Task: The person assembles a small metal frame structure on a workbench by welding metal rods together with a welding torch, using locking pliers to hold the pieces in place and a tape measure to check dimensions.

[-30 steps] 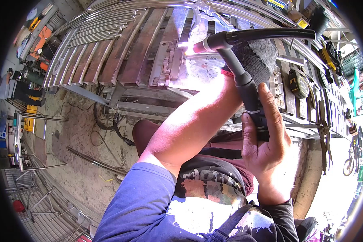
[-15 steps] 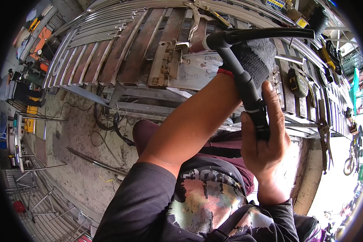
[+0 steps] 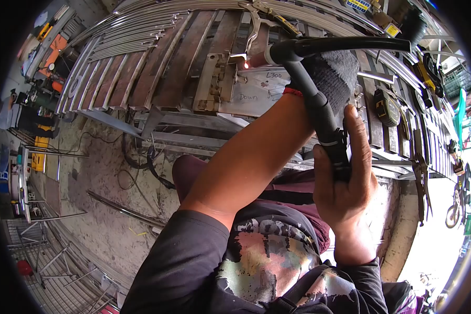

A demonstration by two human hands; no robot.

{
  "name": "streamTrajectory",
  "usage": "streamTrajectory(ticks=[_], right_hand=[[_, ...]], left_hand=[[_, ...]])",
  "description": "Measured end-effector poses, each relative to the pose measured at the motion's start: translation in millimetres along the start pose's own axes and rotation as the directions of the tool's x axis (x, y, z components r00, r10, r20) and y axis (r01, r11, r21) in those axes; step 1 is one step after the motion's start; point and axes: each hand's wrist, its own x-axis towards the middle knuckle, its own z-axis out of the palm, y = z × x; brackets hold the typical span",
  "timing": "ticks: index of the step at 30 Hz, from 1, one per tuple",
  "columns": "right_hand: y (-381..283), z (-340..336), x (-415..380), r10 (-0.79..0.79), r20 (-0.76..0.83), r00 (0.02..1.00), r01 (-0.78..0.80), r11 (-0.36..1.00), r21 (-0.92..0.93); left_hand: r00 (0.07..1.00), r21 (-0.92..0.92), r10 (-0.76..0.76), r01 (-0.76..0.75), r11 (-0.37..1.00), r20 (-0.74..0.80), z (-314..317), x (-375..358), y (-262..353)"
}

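A black TIG welding torch (image 3: 319, 110) stands upright in the middle, its handle held in my bare right hand (image 3: 348, 178), with the index finger stretched along it. The torch's pinkish cup (image 3: 257, 60) points left at a small angled metal piece (image 3: 237, 56). A bright orange glow (image 3: 246, 65) shows between cup and metal. My left hand (image 3: 336, 76), in a grey knit glove, is behind the torch, and its fingers are hidden. Under the tip lie a metal block with notches (image 3: 212, 86) and a plate marked "L300" and "Down" (image 3: 251, 99).
A slatted metal bench (image 3: 141, 83) spans the view. On it lie a bundle of thin rods (image 3: 136, 42), a locking clamp (image 3: 254, 29) and a tape measure (image 3: 386, 107). Another clamp (image 3: 419, 178) hangs at the right edge. A metal bar (image 3: 123, 209) and cables lie on the floor.
A bright glow has appeared at the torch tip beside the small metal piece. Both hands and the torch are almost still.
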Motion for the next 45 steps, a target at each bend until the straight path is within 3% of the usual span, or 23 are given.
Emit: streamTrajectory(ticks=[1,3,5,13,21,24,26,34,37,41,43,44,45], right_hand=[[2,2,-2,0.0,-0.025,1.0,0.0,1.0,0.021],[3,2,-1,-0.021,-0.016,1.0,0.021,1.0,0.002],[3,1,0,-0.051,-0.021,0.998,0.051,0.999,-0.011],[-4,-4,-1,0.055,0.059,0.997,-0.055,0.998,-0.002],[-1,-1,1,-0.023,0.011,1.0,0.024,0.999,-0.045],[8,6,-2,-0.122,-0.07,0.99,0.117,0.99,-0.075],[7,4,-4,-0.07,-0.061,0.996,0.066,0.996,-0.055],[3,0,-5,0.007,-0.002,1.0,-0.007,1.0,-0.023],[4,1,-2,-0.067,-0.065,0.996,0.062,0.995,-0.076],[17,0,-14,-0.027,-0.154,0.988,0.021,0.999,-0.039],[18,-3,-18,0.011,-0.197,0.98,-0.008,1.0,0.02],[18,-4,-19,0.03,-0.222,0.975,-0.016,0.998,0.068],[18,-5,-21,0.049,-0.247,0.968,-0.021,0.993,0.115]], left_hand=[[0.986,-0.055,0.061,-0.07,0.996,-0.157,11,-6,-13],[0.996,0.166,0.092,-0.094,0.982,0.024,-51,-22,-11],[0.994,0.244,0.084,-0.099,0.965,0.07,-65,-26,-8],[0.998,0.172,0.057,-0.061,0.983,0.028,-43,-18,-8],[0.995,0.048,0.031,-0.036,0.998,0.098,6,6,-6],[0.993,0.229,0.045,-0.07,0.971,0.112,-42,-13,-4],[0.994,0.292,0.044,-0.072,0.954,0.102,-54,-20,-7],[0.995,0.276,0.098,-0.099,0.956,0.02,-59,-23,-11],[0.998,0.25,0.045,-0.052,0.967,0.033,-58,-21,-9],[0.999,0.194,0.009,-0.017,0.981,0.041,-53,-17,-8],[0.997,0.144,0.075,-0.075,0.987,0.003,-44,-18,-14],[0.956,0.152,0.129,-0.091,0.984,-0.264,-28,-20,-18],[0.94,0.187,0.168,-0.115,0.976,-0.296,-13,-20,-21]])
